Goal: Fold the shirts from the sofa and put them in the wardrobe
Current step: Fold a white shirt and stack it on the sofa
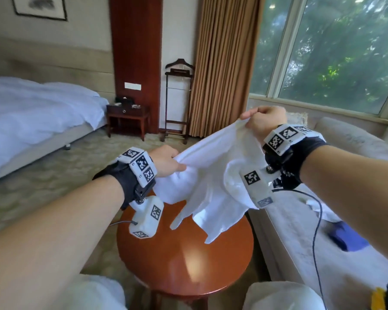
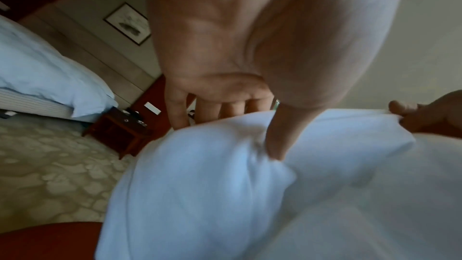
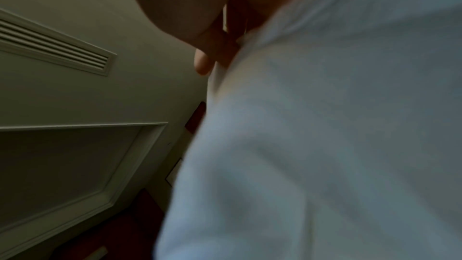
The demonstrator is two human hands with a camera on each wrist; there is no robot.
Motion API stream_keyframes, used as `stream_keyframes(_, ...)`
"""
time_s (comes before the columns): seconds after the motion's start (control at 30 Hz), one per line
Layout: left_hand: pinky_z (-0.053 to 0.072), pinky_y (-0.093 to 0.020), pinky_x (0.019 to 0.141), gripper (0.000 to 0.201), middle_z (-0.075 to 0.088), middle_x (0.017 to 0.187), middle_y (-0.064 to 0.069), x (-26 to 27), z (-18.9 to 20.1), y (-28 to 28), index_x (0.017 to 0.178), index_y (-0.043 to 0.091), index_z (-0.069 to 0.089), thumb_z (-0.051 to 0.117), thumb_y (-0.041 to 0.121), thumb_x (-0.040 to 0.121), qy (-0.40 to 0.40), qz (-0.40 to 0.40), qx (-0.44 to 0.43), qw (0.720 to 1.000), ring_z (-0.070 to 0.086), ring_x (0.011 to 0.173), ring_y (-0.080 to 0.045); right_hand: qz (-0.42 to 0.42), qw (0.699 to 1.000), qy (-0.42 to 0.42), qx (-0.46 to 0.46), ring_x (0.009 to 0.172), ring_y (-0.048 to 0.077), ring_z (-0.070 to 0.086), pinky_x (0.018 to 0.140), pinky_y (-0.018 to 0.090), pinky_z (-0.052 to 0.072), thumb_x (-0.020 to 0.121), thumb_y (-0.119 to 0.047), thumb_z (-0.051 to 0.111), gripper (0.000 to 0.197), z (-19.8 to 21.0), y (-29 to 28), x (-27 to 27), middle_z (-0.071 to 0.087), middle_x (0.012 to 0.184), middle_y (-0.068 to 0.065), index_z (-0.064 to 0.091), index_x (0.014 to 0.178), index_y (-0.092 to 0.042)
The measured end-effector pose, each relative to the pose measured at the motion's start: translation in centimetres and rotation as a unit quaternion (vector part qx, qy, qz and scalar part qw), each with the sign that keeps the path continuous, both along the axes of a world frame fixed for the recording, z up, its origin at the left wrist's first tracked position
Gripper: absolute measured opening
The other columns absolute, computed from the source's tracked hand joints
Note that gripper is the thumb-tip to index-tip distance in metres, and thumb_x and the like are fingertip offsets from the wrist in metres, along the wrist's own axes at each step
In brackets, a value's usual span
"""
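Note:
A white shirt (image 1: 211,175) hangs in the air between both hands, above the round wooden table (image 1: 184,260). My left hand (image 1: 168,162) grips its lower left edge, thumb pressed into the cloth (image 2: 225,185). My right hand (image 1: 262,121) holds the upper right edge higher up, fingers curled over the fabric (image 3: 325,145). The shirt's loose end dangles just over the tabletop. The sofa (image 1: 345,198) runs along the right under the window, with a dark blue garment (image 1: 345,238) lying on it. No wardrobe is in view.
A bed (image 1: 31,113) stands at the left, with a small nightstand (image 1: 128,117) and a wooden valet stand (image 1: 178,101) at the far wall. Curtains and a window fill the right. White-clad knees (image 1: 99,294) frame the table's near edge.

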State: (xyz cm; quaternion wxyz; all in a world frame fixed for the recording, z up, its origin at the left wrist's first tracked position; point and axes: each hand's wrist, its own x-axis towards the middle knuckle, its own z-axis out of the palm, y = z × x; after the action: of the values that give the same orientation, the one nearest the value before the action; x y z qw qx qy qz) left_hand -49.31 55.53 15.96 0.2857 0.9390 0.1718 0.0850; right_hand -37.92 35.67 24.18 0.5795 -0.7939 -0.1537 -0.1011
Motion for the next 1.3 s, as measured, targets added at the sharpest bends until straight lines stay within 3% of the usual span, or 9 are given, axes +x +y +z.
stream_keyframes(0.13,0.032,-0.027,0.058,0.033,0.05,0.066,-0.006,-1.1,0.4,1.3,0.063,0.015,0.049,0.067,0.024,0.089,-0.143,0.033,-0.128,0.981,0.046,0.061,-0.02,-0.006,0.997,0.045,-0.067,0.077,0.019,0.062,0.061,0.024,0.047,0.089,-0.008,0.056,0.019,-1.3,1.0,0.2,0.068,0.091,0.005,0.073,0.098,-0.011)
stream_keyframes(0.3,0.047,-0.024,0.065,0.012,0.069,0.086,-0.006,-1.7,2.0,0.2,0.086,0.018,0.069,0.061,0.014,0.093,-0.249,0.031,-0.293,0.923,0.064,0.077,-0.019,0.02,0.99,0.085,-0.11,0.112,0.025,0.061,0.073,0.023,0.047,0.094,-0.016,0.054,0.029,-4.3,1.4,-0.3,0.064,0.121,0.006,0.064,0.121,-0.011)
stream_keyframes(0.4,0.051,-0.026,0.068,0.011,0.072,0.099,-0.011,-0.8,2.7,-0.8,0.099,0.015,0.071,0.062,0.018,0.095,-0.272,0.042,-0.354,0.894,0.067,0.082,-0.022,-0.002,0.979,0.059,-0.197,0.106,0.02,0.06,0.081,0.025,0.047,0.099,-0.006,0.04,0.032,-5.0,1.8,-0.8,0.063,0.115,0.0,0.064,0.119,-0.011)
stream_keyframes(0.67,0.055,-0.041,0.091,0.004,0.064,0.096,-0.008,2.2,2.4,-2.0,0.097,0.015,0.059,0.057,0.019,0.098,-0.282,0.09,-0.473,0.83,0.065,0.09,-0.027,0.27,0.945,0.185,-0.019,0.078,0.022,0.057,0.072,0.029,0.047,0.091,-0.02,0.057,0.013,-4.4,2.3,-3.2,0.061,0.092,0.009,0.065,0.086,-0.011)
stream_keyframes(0.83,0.056,-0.038,0.086,0.035,0.063,0.091,-0.005,3.1,1.4,-1.1,0.119,0.005,0.061,0.061,0.031,0.095,-0.272,0.172,-0.454,0.831,0.064,0.09,-0.026,0.352,0.901,0.212,-0.138,0.102,0.039,0.067,0.094,0.047,0.05,0.061,-0.035,0.083,0.058,-5.7,2.3,-2.7,0.07,0.108,0.021,0.07,0.105,0.0)
stream_keyframes(0.97,0.056,-0.033,0.077,0.04,0.067,0.082,-0.006,2.6,0.9,-0.4,0.086,0.006,0.064,0.078,0.043,0.08,-0.276,0.263,-0.419,0.824,0.065,0.073,-0.021,0.321,0.928,0.11,-0.158,0.072,0.027,0.063,0.059,0.028,0.049,0.082,-0.003,0.071,0.009,-7.1,2.1,-1.5,0.068,0.075,0.011,0.07,0.075,-0.009)
stream_keyframes(1.1,0.059,-0.042,0.077,0.084,0.07,0.11,-0.021,1.9,0.4,-0.4,0.113,-0.003,0.066,0.096,0.037,0.046,-0.185,0.139,-0.488,0.841,0.071,0.086,-0.027,0.283,0.952,0.082,-0.085,0.065,0.017,0.063,0.058,0.025,0.053,0.092,-0.015,0.065,0.014,-7.7,2.2,-0.6,0.069,0.076,0.007,0.072,0.082,-0.008)
stream_keyframes(1.2,0.051,-0.034,0.065,0.056,0.066,0.114,-0.018,1.6,0.3,-1.4,0.123,0.003,0.059,0.082,0.024,0.076,-0.158,0.044,-0.463,0.871,0.061,0.085,-0.021,0.235,0.965,0.095,-0.059,0.091,0.03,0.071,0.085,0.042,0.057,0.092,-0.037,0.064,0.035,-7.6,2.7,0.0,0.074,0.097,0.016,0.075,0.098,-0.004)
stream_keyframes(1.3,0.039,-0.023,0.055,0.068,0.071,0.103,-0.007,1.8,-0.1,-1.5,0.129,0.011,0.055,0.087,0.012,0.069,-0.171,0.018,-0.449,0.877,0.065,0.077,-0.014,0.267,0.957,0.105,-0.051,0.095,0.033,0.07,0.086,0.044,0.055,0.089,-0.045,0.065,0.041,-7.3,3.1,-0.1,0.073,0.101,0.017,0.075,0.101,-0.007)
